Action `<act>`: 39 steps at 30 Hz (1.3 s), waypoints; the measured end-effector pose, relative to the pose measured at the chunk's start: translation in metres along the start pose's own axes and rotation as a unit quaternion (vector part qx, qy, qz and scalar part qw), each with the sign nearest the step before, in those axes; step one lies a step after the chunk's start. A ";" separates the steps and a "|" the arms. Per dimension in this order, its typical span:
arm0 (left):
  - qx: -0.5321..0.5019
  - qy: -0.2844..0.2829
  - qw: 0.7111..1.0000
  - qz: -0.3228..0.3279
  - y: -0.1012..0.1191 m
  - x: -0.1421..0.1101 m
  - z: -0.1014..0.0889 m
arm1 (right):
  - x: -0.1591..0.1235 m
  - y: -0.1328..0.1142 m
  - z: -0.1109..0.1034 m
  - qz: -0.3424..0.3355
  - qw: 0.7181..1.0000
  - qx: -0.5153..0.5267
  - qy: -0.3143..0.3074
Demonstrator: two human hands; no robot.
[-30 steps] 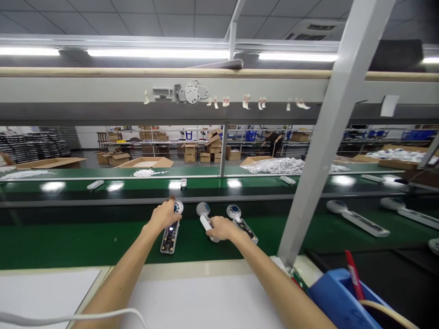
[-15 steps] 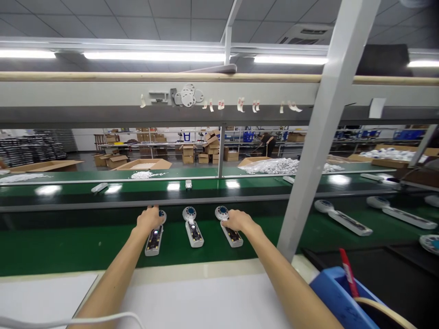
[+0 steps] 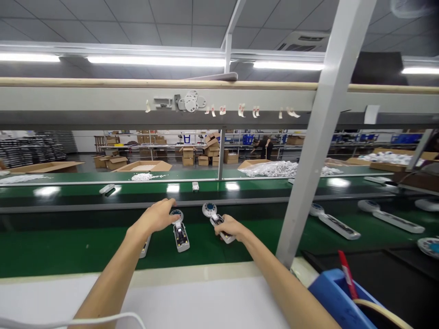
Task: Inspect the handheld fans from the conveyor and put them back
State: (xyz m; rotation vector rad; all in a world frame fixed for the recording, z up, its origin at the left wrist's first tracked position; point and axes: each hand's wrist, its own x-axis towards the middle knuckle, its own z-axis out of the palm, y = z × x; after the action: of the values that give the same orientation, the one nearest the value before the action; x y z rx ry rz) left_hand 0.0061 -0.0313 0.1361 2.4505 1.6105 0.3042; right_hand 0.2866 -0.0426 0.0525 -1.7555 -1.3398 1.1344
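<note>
Three white handheld devices with round heads and exposed circuit boards lie on the near green belt before me. My left hand [image 3: 156, 218] is at the round head of the middle device [image 3: 181, 237], thumb and fingers apart. Whether the thumb touches that head I cannot tell. The left device [image 3: 145, 248] is mostly hidden behind my left hand and wrist. My right hand [image 3: 229, 226] grips the body of the right device [image 3: 209, 209], thumb on its near side. That device is tilted, its head pointing up and left.
A grey slanted post [image 3: 310, 137] stands right of my right arm. More handheld devices [image 3: 339, 225] lie on the belt beyond it. A blue bin [image 3: 338, 297] holding a red pen [image 3: 347, 274] sits at lower right. A white cable [image 3: 68, 321] crosses the lower left.
My left hand has moved right, from the left device's head to the middle one. My right hand has shifted down to the right device's body. The near-belt devices have moved left.
</note>
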 end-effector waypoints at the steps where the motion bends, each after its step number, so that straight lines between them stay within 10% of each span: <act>1: -0.004 -0.002 1.000 0.008 0.004 -0.004 -0.002 | -0.003 -0.006 0.001 -0.013 0.998 0.061 -0.011; 11: -0.076 0.069 0.990 0.100 0.046 -0.039 -0.022 | -0.072 -0.079 -0.009 -0.108 0.925 0.362 -0.048; 25: -0.210 0.097 0.934 0.274 0.080 -0.072 -0.033 | -0.138 -0.104 0.008 -0.337 0.874 0.337 -0.096; 39: -0.201 0.135 0.918 0.315 0.084 -0.084 -0.039 | -0.154 -0.103 0.016 -0.394 0.850 0.328 -0.118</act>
State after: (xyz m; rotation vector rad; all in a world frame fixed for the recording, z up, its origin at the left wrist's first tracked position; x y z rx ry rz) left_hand 0.0364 -0.1394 0.1906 2.5787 0.6641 0.9931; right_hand 0.2141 -0.1628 0.1741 -0.4872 -1.3749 1.1246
